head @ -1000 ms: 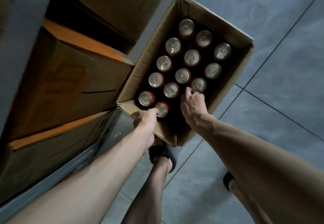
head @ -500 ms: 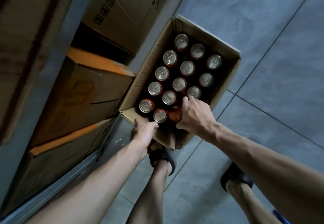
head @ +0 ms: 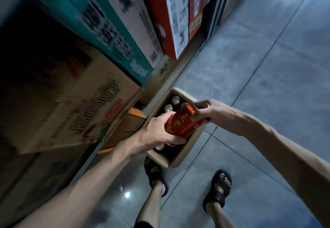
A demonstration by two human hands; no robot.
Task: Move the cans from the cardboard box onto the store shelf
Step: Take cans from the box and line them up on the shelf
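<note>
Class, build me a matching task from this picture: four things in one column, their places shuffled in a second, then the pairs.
1 red can
2 cardboard box
3 teal carton
4 black sandal

a stacked up at left
b on a foot
c gripped by left hand and right hand
d on the floor, cans inside

Pairs: 1-c, 2-d, 3-a, 4-b

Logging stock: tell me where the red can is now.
Head view, mid-frame: the red can is gripped by the left hand and right hand, tilted, above the open cardboard box.
</note>
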